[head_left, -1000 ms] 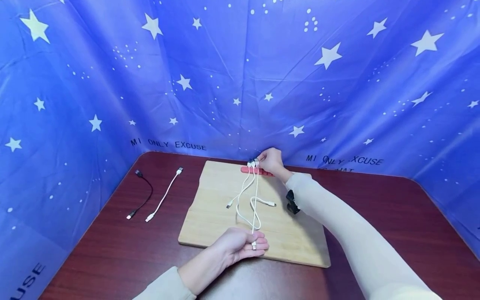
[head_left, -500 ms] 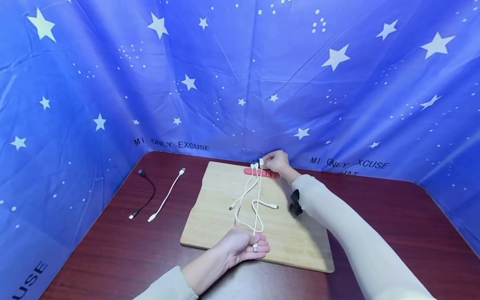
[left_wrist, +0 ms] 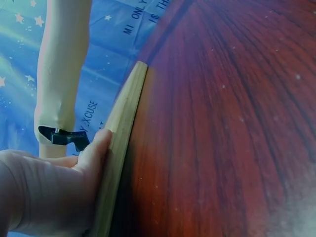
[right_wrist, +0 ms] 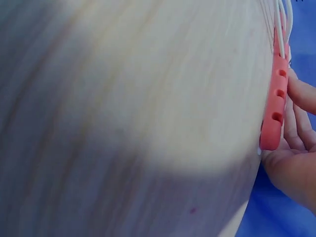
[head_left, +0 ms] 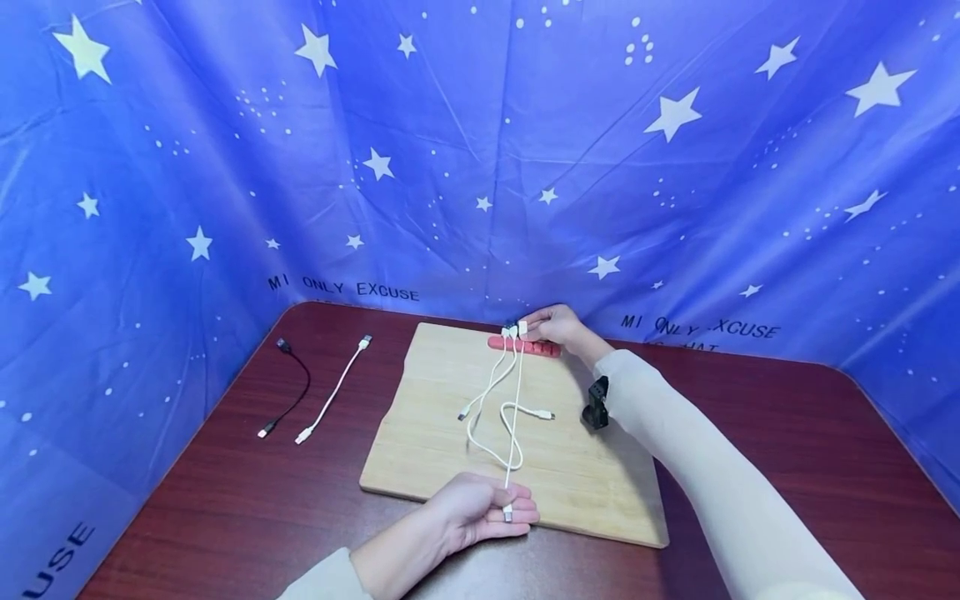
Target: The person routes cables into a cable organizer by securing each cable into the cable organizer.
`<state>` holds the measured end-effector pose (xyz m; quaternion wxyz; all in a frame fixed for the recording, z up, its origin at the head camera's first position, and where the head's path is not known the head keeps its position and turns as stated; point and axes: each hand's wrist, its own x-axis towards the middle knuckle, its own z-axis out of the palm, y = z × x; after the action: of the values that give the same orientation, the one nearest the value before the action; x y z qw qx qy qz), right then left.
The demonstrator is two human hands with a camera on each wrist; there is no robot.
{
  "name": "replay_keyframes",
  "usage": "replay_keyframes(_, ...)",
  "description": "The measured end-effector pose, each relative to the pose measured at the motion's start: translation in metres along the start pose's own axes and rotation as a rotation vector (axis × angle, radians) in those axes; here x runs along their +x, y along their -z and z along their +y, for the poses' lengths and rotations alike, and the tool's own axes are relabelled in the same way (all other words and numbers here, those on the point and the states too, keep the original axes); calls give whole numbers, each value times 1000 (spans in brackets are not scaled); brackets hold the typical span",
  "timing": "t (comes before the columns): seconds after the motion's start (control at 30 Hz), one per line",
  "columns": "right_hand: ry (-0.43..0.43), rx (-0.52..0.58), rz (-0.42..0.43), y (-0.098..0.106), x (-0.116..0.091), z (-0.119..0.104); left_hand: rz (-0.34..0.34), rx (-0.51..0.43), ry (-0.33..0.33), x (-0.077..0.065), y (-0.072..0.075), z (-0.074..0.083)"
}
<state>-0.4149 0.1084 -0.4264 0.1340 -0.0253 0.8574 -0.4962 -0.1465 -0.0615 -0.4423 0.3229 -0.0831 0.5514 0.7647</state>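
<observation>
A red cable holder point(head_left: 542, 348) with a row of slots lies along the far edge of a wooden board point(head_left: 420, 417). Two white cables run from it, their loose ends on the board. My right hand point(head_left: 558, 325) pinches the USB plug point(head_left: 522, 328) of another white cable point(head_left: 519, 392) at the holder. That cable stretches towards me, and my left hand point(head_left: 480, 510) holds its other end point(head_left: 508, 513) between thumb and fingers at the near edge. In the right wrist view, several bare slots show on the holder point(right_wrist: 275, 111); the pinched plug is hidden there.
Left of the board, a short black cable point(head_left: 306, 379) and a short white cable point(head_left: 333, 387) lie on the dark red table point(head_left: 225, 500). A blue star-patterned curtain point(head_left: 465, 167) stands close behind the board. A black wrist camera point(head_left: 596, 406) sits on the right sleeve.
My left hand has drawn slightly towards me with the cable end. My right hand has lowered a little at the holder, still pinching the plug. The head view has shifted slightly.
</observation>
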Motion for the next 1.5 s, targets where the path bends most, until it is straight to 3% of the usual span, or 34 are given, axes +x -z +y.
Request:
replay_keyframes(0.47,8,2,-41,11,-16,-3,-24,-13,-6,-11,-5,-3)
replay_keyframes(0.7,25,-12,-97,17,-25,-5,-47,-32,19,-19,-8,-3)
replay_keyframes(0.93,45,62,-115,21,-32,-10,-98,-68,69,-28,-7,-5)
replay_keyframes(1.23,39,-20,14,22,-45,-14,-153,-132,113,-41,3,-12)
replay_keyframes(1.5,16,75,48,21,-67,-18,-123,-77,80,-47,14,-12)
